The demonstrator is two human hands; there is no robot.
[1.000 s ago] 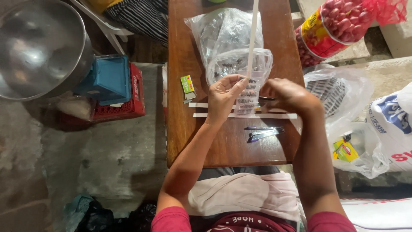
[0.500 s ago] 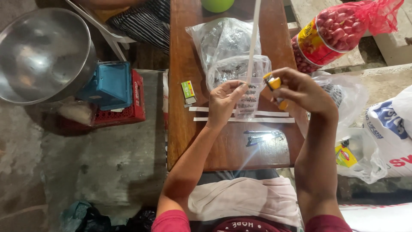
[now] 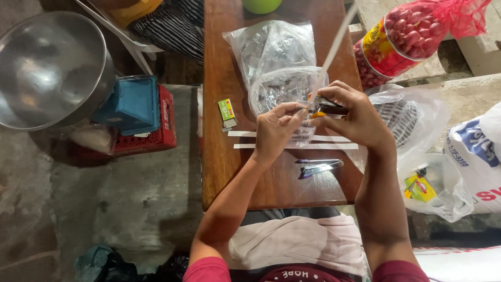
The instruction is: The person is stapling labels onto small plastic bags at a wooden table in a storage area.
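— What's in the grip?
— The right hand [image 3: 355,117] is clenched around a small dark lighter [image 3: 326,107] with an orange tip. The left hand [image 3: 276,130] pinches the lower end of a long white strip [image 3: 334,44] right against that tip, both raised just above the tabletop [image 3: 224,167].
— And directly under the grip?
— A clear plastic bag [image 3: 279,86], with a second one behind it, farther from the person. Two white strips [image 3: 245,140] lie flat below the hands, a stapler [image 3: 318,167] nearer the body.
— To the sides?
— A small green matchbox [image 3: 226,109] left of the grip; well left, a metal bowl [image 3: 47,68] on a blue box [image 3: 133,102]. Right, a netted can [image 3: 402,39].
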